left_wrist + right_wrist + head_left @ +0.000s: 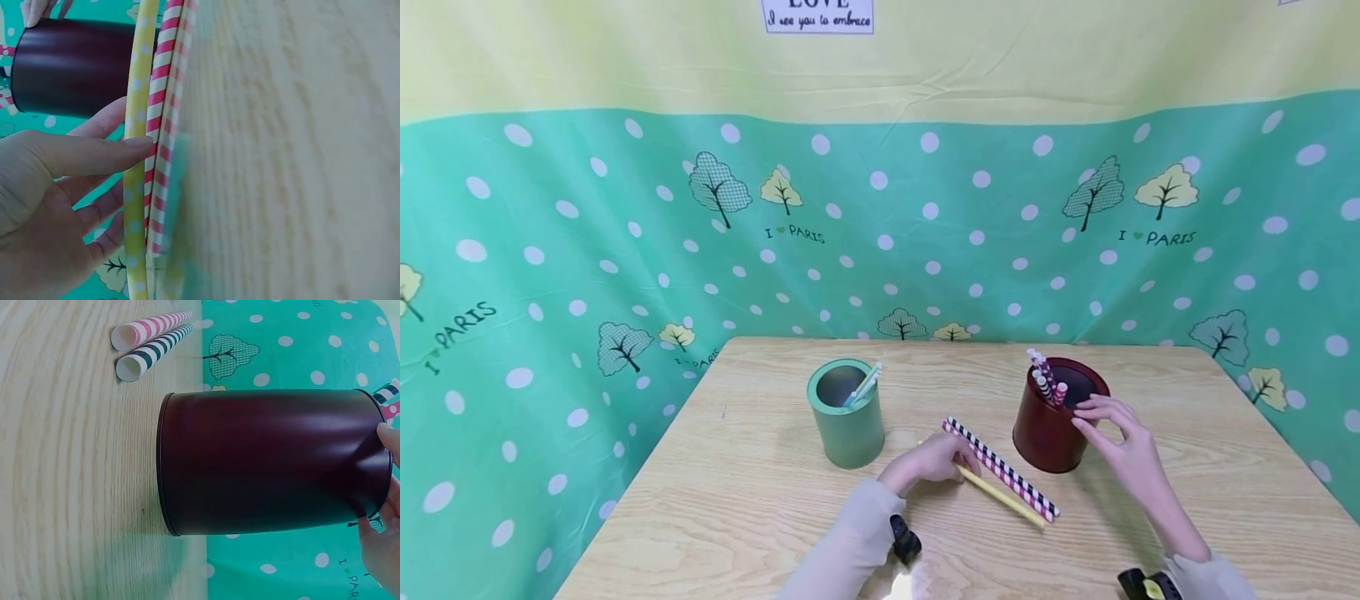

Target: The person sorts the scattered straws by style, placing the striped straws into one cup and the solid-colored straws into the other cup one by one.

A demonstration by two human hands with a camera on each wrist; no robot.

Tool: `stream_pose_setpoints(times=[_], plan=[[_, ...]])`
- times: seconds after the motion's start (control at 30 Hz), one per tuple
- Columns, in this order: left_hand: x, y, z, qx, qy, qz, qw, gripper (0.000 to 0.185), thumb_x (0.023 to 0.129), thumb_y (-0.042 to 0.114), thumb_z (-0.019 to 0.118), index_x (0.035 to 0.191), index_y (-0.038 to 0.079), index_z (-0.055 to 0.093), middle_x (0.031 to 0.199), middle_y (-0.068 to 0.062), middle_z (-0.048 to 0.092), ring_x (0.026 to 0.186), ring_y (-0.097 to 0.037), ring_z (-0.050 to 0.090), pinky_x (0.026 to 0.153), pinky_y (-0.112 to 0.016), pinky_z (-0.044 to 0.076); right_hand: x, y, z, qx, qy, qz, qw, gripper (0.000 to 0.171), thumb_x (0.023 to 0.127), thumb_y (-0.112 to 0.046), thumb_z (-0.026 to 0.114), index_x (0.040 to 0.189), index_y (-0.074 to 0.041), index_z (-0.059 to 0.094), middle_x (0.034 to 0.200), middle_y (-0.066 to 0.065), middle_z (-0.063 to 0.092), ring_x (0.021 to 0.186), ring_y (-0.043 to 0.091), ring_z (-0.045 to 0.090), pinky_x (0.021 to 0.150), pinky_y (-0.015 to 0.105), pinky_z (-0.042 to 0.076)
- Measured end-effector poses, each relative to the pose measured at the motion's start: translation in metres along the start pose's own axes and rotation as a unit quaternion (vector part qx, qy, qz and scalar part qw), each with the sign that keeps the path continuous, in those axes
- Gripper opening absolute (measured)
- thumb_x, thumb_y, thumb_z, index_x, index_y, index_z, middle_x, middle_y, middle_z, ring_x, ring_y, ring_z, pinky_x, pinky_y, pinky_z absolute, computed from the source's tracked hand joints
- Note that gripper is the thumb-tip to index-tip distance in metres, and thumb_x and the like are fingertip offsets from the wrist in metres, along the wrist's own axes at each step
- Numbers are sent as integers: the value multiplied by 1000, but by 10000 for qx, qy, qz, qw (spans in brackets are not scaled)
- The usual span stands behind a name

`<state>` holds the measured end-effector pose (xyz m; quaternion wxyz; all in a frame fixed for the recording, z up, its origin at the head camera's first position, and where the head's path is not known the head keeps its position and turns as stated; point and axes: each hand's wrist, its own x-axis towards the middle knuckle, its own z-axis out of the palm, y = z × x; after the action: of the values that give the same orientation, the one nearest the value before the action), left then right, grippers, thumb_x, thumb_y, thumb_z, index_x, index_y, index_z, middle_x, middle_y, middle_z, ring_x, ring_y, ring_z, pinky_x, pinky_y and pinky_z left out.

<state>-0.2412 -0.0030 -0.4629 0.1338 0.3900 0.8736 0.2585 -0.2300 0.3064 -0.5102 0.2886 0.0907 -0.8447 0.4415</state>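
My left hand (938,458) is low over the table, its thumb laid across a yellow paper straw (139,81) with pale dots and its index finger behind it. Close beside that straw lie a pink-and-white striped straw (1022,492) and a black-and-white striped straw (992,458). To the right, my right hand (1116,429) holds the rim of a dark red can (1048,437) between thumb and fingers. The can stands upright, with several patterned straws (1047,379) leaning at its left side. Part of the yellow straw is hidden under my left hand.
A green can (848,433) with a few pale straws (867,385) leaning in it stands left of my left hand. Behind the wooden table (760,400) hangs a green and yellow curtain (925,225), close to the far edge.
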Motion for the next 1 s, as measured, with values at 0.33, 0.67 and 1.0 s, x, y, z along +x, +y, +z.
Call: stream_pose_setpoints(times=[0.33, 0.67, 1.0], plan=[[-3, 0, -8, -568, 428, 147, 9974, 27, 65, -7, 69, 85, 10, 70, 80, 5, 60, 70, -1, 49, 66, -13, 41, 0, -1, 0, 87, 43, -14, 10000, 18, 77, -15, 68, 92, -24, 66, 107, -11, 56, 112, 7, 41, 94, 11, 25], [-8, -2, -13, -1381, 844, 311, 9863, 30, 69, -10, 65, 95, 7, 67, 85, 0, 61, 78, -6, 52, 71, -18, 43, -1, 0, 0, 61, 62, -16, 10000, 17, 77, -15, 68, 91, -24, 66, 108, -10, 56, 112, 7, 41, 94, 11, 24], [-18, 17, -27, -2282, 1300, -6, 9649, 22, 73, -7, 63, 93, 2, 63, 85, -8, 61, 77, -14, 53, 69, -25, 44, 0, -1, 1, 76, 67, -25, 9999, 17, 76, -15, 68, 90, -24, 66, 108, -10, 56, 112, 7, 41, 94, 11, 25]])
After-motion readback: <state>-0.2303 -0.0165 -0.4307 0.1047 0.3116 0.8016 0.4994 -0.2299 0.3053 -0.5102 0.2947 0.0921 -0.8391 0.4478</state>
